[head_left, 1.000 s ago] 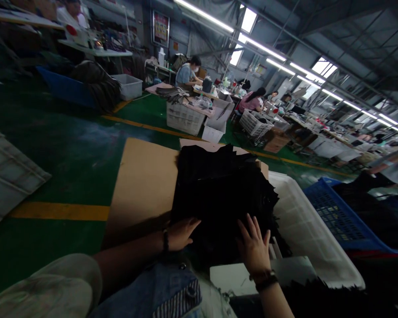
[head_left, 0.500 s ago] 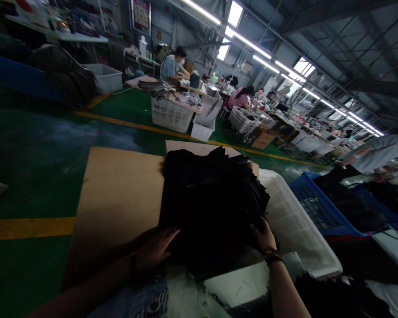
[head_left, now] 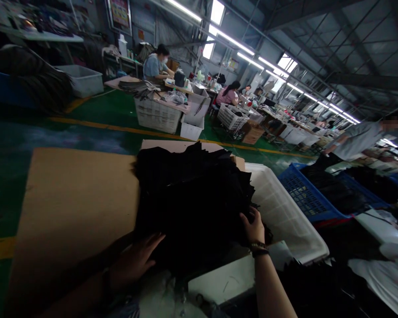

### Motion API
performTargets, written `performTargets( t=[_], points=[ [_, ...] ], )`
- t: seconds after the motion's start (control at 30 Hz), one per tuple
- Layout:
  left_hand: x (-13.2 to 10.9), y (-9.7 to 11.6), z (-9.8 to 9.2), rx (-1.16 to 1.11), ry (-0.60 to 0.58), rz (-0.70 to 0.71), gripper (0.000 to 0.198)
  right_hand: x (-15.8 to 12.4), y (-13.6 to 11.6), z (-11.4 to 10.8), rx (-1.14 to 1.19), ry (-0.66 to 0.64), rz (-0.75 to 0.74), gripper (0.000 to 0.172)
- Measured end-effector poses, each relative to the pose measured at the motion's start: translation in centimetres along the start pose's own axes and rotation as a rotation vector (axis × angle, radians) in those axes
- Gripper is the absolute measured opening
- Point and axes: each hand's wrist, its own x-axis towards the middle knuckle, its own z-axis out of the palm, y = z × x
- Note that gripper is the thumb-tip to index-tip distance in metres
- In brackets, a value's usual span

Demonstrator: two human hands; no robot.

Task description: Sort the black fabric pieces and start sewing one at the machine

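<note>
So the left hand [head_left: 137, 258] is resting loosely by the black cloth stack [head_left: 192, 198], right hand [head_left: 254, 227] bending at its right edge, can't tell if gripping. Cloth's already piled, edges looking uneven. Farther back, someone [head_left: 153, 67] is sitting working.

A factory workshop, apparently for cloth goods, is indicated: the green floor [head_left: 102, 106] is marked with yellow lines [head_left: 129, 128], tube lights [head_left: 231, 39] are strung beneath a beamed roof [head_left: 313, 28], crowded tables [head_left: 59, 38] are occupied by seated people [head_left: 151, 67], crates [head_left: 296, 190] are heaped with dark pieces [head_left: 334, 190], and black cloth [head_left: 192, 198] is stacked in front.
</note>
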Motion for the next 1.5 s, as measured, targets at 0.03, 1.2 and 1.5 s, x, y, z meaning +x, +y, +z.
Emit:
performTargets(
  t=[0.03,1.2,1.5],
  points=[
    [-0.1,0.1,0.1,0.011,0.006,-0.008,0.065,0.3,-0.2,0.0,-0.014,-0.006,-0.005,0.06],
    [11.3,12.2,-4.6,-0.751,0.034,0.254,0.025,5.9,-2.1,1.8,0.128,-0.186,0.037,0.026],
    [23.5,18.0,-2.2,-1.251,0.173,0.093,0.058,4.2,-3.6,3.3,0.332,-0.189,-0.041,0.025]
  ],
)
